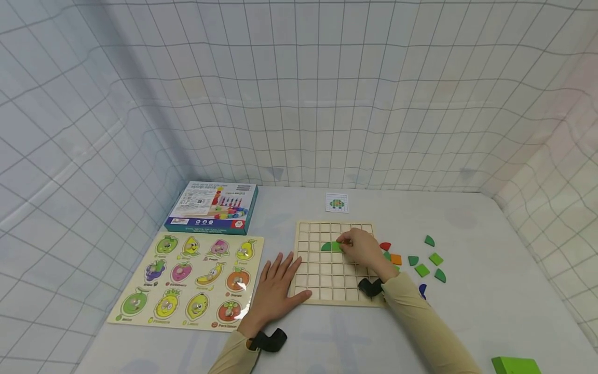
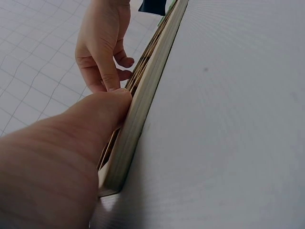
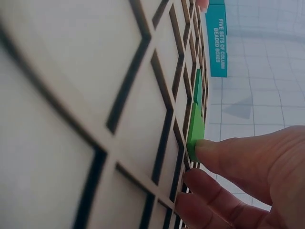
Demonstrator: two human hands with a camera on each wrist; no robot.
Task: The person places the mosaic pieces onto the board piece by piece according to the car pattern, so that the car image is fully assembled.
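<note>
A wooden grid board [image 1: 320, 283] lies on the table between my hands. My right hand [image 1: 365, 250] reaches over its upper middle and holds a light green square tile [image 1: 335, 246] at its edge. In the right wrist view the thumb presses on this green tile [image 3: 195, 131], with curled fingers just beside it. A dark green quarter-circle tile [image 1: 325, 247] sits in the cell to its left. My left hand [image 1: 275, 291] is spread at the board's left side, its thumb touching the board's edge [image 2: 138, 129].
Several loose tiles, such as an orange square [image 1: 395, 259] and a green quarter circle [image 1: 440, 275], lie right of the board. A small turtle pattern card [image 1: 337, 203] lies behind it. Leftward are a fruit puzzle board [image 1: 179, 283] and a box [image 1: 212, 208]. A green block [image 1: 515, 365] is front right.
</note>
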